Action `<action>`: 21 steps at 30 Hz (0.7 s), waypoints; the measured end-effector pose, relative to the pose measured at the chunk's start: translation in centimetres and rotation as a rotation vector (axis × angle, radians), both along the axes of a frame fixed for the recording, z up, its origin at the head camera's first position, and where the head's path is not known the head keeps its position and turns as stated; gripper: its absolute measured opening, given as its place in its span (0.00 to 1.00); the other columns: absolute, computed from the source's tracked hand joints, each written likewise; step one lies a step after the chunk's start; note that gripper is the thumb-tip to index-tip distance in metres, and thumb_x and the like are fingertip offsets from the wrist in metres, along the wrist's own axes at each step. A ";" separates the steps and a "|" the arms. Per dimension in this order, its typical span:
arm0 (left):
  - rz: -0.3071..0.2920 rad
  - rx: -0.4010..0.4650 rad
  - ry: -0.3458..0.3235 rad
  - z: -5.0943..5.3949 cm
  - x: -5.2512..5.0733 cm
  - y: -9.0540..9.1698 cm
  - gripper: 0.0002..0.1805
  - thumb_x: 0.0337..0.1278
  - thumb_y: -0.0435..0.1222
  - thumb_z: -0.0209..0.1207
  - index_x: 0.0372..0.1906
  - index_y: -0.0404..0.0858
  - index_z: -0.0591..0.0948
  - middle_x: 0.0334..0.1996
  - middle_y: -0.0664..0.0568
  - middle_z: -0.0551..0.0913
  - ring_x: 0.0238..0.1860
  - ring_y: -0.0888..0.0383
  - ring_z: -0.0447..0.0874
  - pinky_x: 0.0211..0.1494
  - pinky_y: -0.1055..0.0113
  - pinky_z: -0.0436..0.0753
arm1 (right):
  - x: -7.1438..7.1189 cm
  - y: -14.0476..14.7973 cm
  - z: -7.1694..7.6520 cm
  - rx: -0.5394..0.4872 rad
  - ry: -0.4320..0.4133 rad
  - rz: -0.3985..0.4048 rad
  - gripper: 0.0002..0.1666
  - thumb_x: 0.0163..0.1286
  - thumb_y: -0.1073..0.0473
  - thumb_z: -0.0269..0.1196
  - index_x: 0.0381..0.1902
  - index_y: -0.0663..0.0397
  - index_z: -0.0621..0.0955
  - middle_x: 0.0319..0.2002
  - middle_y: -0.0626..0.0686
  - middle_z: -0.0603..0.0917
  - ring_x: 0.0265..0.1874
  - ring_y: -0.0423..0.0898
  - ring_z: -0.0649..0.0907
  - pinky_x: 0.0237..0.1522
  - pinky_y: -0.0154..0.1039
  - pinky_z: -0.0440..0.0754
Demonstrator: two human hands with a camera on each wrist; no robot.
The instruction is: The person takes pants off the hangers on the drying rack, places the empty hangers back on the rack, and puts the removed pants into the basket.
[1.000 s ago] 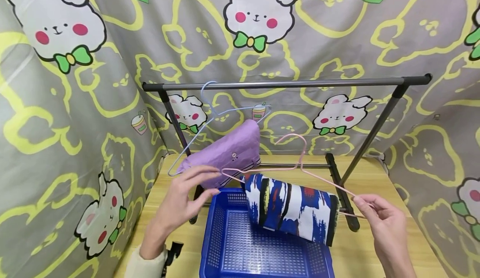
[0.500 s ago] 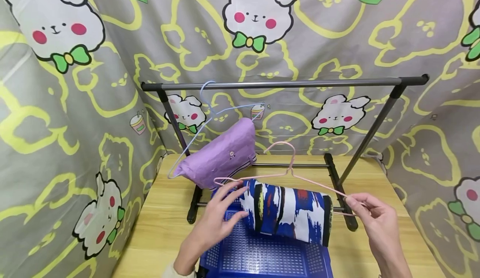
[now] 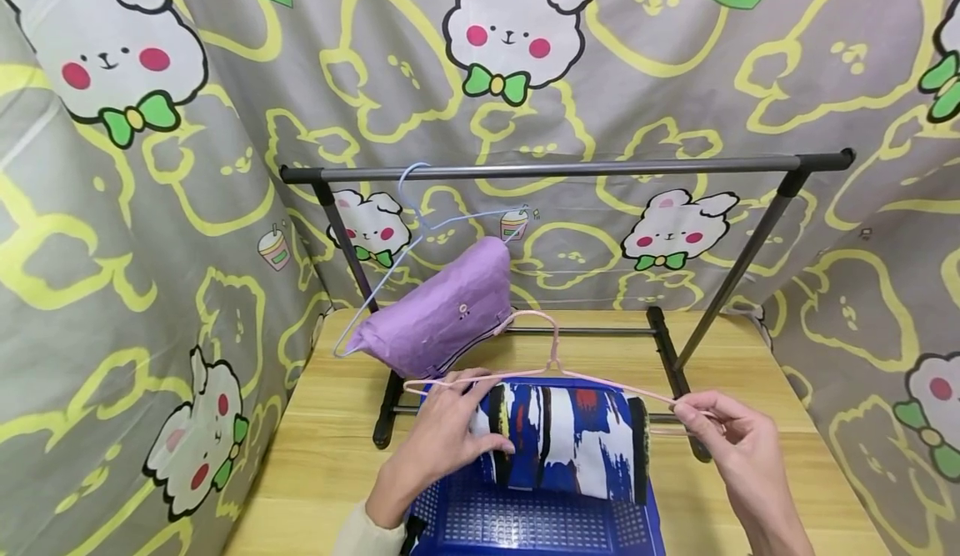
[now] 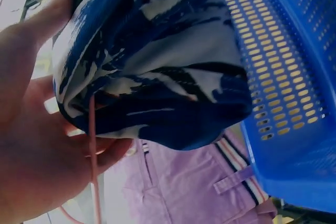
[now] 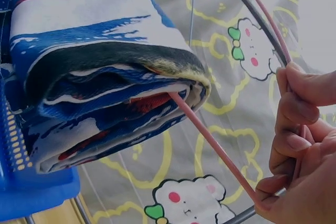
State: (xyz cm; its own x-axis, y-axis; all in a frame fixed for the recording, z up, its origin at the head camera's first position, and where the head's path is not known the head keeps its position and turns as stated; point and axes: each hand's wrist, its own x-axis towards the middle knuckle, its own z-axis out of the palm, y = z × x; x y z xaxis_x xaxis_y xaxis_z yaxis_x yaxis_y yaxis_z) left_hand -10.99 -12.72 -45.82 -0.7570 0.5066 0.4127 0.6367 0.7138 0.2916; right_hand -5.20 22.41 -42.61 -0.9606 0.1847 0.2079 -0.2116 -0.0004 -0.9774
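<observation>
A folded cloth (image 3: pixel 570 448) with blue, white, black and red brushstroke patterns hangs over the lower bar of a pink hanger (image 3: pixel 555 366). My left hand (image 3: pixel 446 431) holds the cloth's left end, thumb in front and fingers behind near the hanger's arm. In the left wrist view, the pink bar runs into the cloth fold beside my fingers. My right hand (image 3: pixel 738 439) grips the hanger's right end. The right wrist view shows those fingers (image 5: pixel 291 140) curled round the pink wire, apart from the cloth. The hanger's hook points left, off the rail.
A dark metal rack (image 3: pixel 600 169) stands on the wooden table (image 3: pixel 300 473). On its rail hangs a light blue hanger (image 3: pixel 422 227) with a purple garment (image 3: pixel 450 310) folded over it. Below the cloth sits a blue perforated basket (image 3: pixel 525 527). A printed curtain (image 3: pixel 652 114) encloses the back and sides.
My left hand has moved right and taken hold of the cloth's left end. The pink hanger with the cloth has shifted left and lower, and my right hand moved along with it.
</observation>
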 end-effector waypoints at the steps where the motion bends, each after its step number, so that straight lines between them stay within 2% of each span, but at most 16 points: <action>1: 0.006 -0.017 -0.003 0.0 -0.1 0.0 0.51 0.34 0.63 0.77 0.68 0.45 0.78 0.56 0.48 0.85 0.59 0.47 0.80 0.54 0.48 0.79 | 0.0 -0.1 0.1 0.012 -0.007 -0.006 0.02 0.69 0.76 0.64 0.37 0.74 0.84 0.31 0.49 0.86 0.29 0.39 0.79 0.34 0.30 0.78; 5: 0.024 -0.070 -0.038 0.1 -0.2 0.0 0.54 0.31 0.65 0.77 0.70 0.48 0.77 0.57 0.50 0.83 0.56 0.47 0.78 0.52 0.49 0.78 | 0.2 -0.6 0.4 0.041 -0.023 -0.045 0.02 0.68 0.75 0.65 0.36 0.75 0.83 0.30 0.49 0.86 0.27 0.40 0.75 0.31 0.33 0.74; 7: 0.038 -0.075 -0.053 0.2 -0.1 0.2 0.51 0.32 0.63 0.78 0.68 0.50 0.78 0.57 0.52 0.84 0.56 0.47 0.77 0.54 0.48 0.77 | 0.3 -0.8 0.4 0.032 -0.017 -0.054 0.02 0.68 0.76 0.64 0.36 0.76 0.83 0.29 0.49 0.85 0.26 0.40 0.73 0.30 0.34 0.72; 12: 0.051 -0.041 -0.013 0.3 0.2 0.6 0.39 0.36 0.58 0.78 0.59 0.48 0.84 0.52 0.55 0.88 0.56 0.50 0.81 0.58 0.47 0.75 | 0.5 -0.7 0.2 0.020 -0.013 -0.076 0.02 0.67 0.78 0.64 0.36 0.76 0.84 0.29 0.49 0.86 0.26 0.40 0.74 0.30 0.32 0.73; 16: 0.022 0.027 0.018 0.1 0.6 0.7 0.33 0.42 0.52 0.78 0.56 0.45 0.85 0.51 0.53 0.88 0.52 0.52 0.86 0.56 0.54 0.81 | 0.4 -0.7 0.0 0.180 0.002 -0.129 0.03 0.65 0.76 0.68 0.36 0.70 0.86 0.30 0.48 0.88 0.25 0.39 0.77 0.30 0.32 0.73; 21: 0.022 0.062 0.039 -0.6 1.2 0.7 0.26 0.47 0.43 0.78 0.55 0.43 0.86 0.47 0.53 0.88 0.49 0.53 0.86 0.62 0.54 0.80 | 0.3 -1.0 -0.2 0.464 0.109 -0.175 0.09 0.62 0.76 0.70 0.34 0.59 0.88 0.28 0.48 0.86 0.27 0.38 0.75 0.31 0.30 0.71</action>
State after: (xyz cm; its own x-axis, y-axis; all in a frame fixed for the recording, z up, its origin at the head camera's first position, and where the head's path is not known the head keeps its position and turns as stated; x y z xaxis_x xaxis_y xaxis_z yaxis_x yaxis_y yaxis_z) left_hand -9.82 -12.00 -46.41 -0.7504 0.4624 0.4723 0.6327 0.7091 0.3111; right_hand -4.89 21.41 -42.79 -0.8917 0.2051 0.4034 -0.2705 0.4731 -0.8384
